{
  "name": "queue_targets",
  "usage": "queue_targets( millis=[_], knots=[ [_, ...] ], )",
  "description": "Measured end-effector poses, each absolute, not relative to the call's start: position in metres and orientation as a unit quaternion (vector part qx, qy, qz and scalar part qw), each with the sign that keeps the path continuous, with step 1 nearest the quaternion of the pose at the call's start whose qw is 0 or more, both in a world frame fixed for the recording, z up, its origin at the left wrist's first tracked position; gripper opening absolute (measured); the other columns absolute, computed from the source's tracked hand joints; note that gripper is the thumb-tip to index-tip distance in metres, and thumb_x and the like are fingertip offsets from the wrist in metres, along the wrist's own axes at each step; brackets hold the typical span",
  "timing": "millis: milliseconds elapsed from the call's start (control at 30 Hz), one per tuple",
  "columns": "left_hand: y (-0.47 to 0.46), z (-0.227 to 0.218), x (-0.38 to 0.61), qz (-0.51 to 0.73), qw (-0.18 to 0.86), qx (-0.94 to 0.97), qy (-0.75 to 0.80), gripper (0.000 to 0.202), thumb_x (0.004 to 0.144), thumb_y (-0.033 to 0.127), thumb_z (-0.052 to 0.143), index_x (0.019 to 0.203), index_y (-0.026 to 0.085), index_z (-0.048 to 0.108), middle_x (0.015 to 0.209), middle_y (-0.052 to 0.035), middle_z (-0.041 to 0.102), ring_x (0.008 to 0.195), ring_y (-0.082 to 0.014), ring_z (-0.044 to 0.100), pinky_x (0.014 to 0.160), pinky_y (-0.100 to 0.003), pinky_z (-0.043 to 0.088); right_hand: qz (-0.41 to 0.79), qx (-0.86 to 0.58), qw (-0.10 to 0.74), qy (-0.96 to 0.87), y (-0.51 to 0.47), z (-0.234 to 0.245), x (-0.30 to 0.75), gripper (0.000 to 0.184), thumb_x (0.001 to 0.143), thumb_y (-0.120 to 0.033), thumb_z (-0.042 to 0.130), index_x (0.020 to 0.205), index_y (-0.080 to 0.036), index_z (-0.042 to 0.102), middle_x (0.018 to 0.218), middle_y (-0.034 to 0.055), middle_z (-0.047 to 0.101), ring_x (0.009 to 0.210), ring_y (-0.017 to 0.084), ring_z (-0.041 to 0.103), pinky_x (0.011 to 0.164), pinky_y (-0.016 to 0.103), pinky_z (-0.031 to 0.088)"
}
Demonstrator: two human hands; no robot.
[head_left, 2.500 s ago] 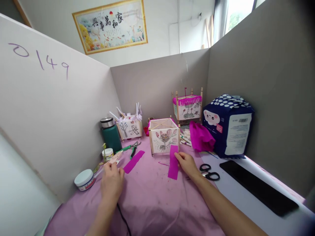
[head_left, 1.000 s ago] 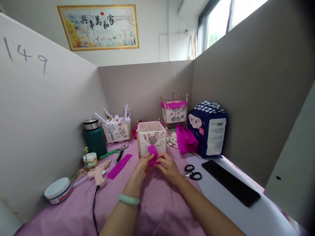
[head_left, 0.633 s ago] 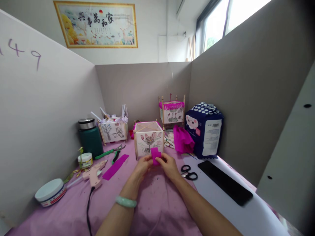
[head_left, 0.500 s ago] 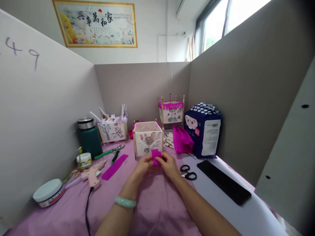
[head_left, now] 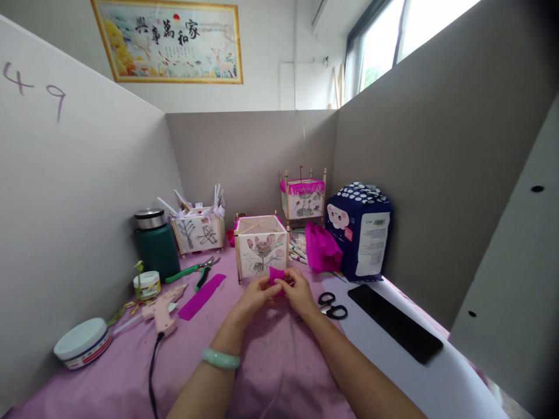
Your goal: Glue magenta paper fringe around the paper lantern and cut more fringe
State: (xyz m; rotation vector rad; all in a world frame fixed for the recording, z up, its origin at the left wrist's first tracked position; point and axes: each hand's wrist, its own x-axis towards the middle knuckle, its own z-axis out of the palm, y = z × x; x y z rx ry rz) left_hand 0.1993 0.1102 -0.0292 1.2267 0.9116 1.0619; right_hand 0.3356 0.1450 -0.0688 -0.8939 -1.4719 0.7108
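Note:
A small folded piece of magenta crepe paper (head_left: 276,273) is pinched between both hands, low in front of the box lantern. My left hand (head_left: 257,294) grips its left side, thumb and fingers together. On its right side my right hand (head_left: 299,292) is closed, and the fingers cover much of the paper. Just behind stands a square lantern (head_left: 262,254) with wooden stick corners and a flower drawing on its front panel. To the left lies a flat magenta paper strip (head_left: 202,297). Black-handled scissors (head_left: 333,306) rest right of my right hand.
At left are a pink glue gun (head_left: 163,311) with a cord, green-handled pliers (head_left: 192,271), a white tub (head_left: 82,342) and a green flask (head_left: 156,244). At right are a black phone (head_left: 395,323), a blue package (head_left: 360,231) and crumpled magenta paper (head_left: 322,249). A fringed lantern (head_left: 303,198) stands behind.
The magenta piece has been folded or turned down and shows smaller between my fingers. My left thumb has moved across toward the right thumb. The view has shifted slightly.

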Motion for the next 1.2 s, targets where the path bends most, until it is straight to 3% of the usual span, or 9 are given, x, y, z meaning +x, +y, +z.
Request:
queue_targets(
  millis=[100,300,400,667,1200],
  knots=[
    [0.110,-0.029,0.198,0.468,0.602,0.518,0.388,0.047,0.060,0.030,0.081,0.102,0.011,0.071,0.087,-0.0120,0.071,0.067,-0.0158,0.064,0.057,-0.022,0.045,0.345,-0.390,0.598,-0.609,0.144,-0.066,0.335,0.021,0.071,-0.034,0.067,0.080,-0.016,0.061,0.080,0.0028,0.060,0.070,0.016,0.054,0.064,0.027,0.046],
    [0.110,-0.028,0.199,0.485,0.602,0.497,0.393,0.038,0.058,0.027,0.082,0.091,0.010,0.073,0.077,-0.0110,0.071,0.064,-0.0166,0.065,0.058,-0.024,0.045,0.471,-0.375,0.578,-0.551,0.139,-0.058,0.334,0.039,0.066,-0.039,0.071,0.097,-0.015,0.063,0.091,0.0072,0.068,0.080,0.019,0.061,0.071,0.031,0.050],
    [0.112,-0.031,0.198,0.481,0.597,0.506,0.395,0.032,0.057,0.025,0.081,0.084,0.010,0.073,0.072,-0.0088,0.069,0.058,-0.0134,0.061,0.054,-0.022,0.043,0.482,-0.339,0.573,-0.569,0.137,-0.056,0.335,0.032,0.068,-0.039,0.070,0.090,-0.014,0.067,0.086,0.0057,0.069,0.080,0.019,0.061,0.073,0.030,0.048],
    [0.116,-0.037,0.198,0.466,0.596,0.509,0.410,0.033,0.059,0.030,0.081,0.082,0.009,0.072,0.073,-0.0095,0.069,0.059,-0.0138,0.061,0.054,-0.023,0.044,0.457,-0.352,0.590,-0.565,0.139,-0.058,0.336,0.028,0.066,-0.041,0.070,0.073,-0.014,0.067,0.069,0.0025,0.066,0.067,0.016,0.057,0.063,0.027,0.046],
    [0.119,-0.040,0.200,0.454,0.574,0.525,0.434,0.025,0.063,0.030,0.078,0.072,0.008,0.070,0.065,-0.0076,0.066,0.052,-0.0120,0.056,0.051,-0.023,0.042,0.453,-0.354,0.599,-0.557,0.140,-0.060,0.336,0.027,0.068,-0.040,0.070,0.076,-0.015,0.065,0.069,0.0005,0.064,0.065,0.015,0.055,0.062,0.026,0.044]
  ],
)
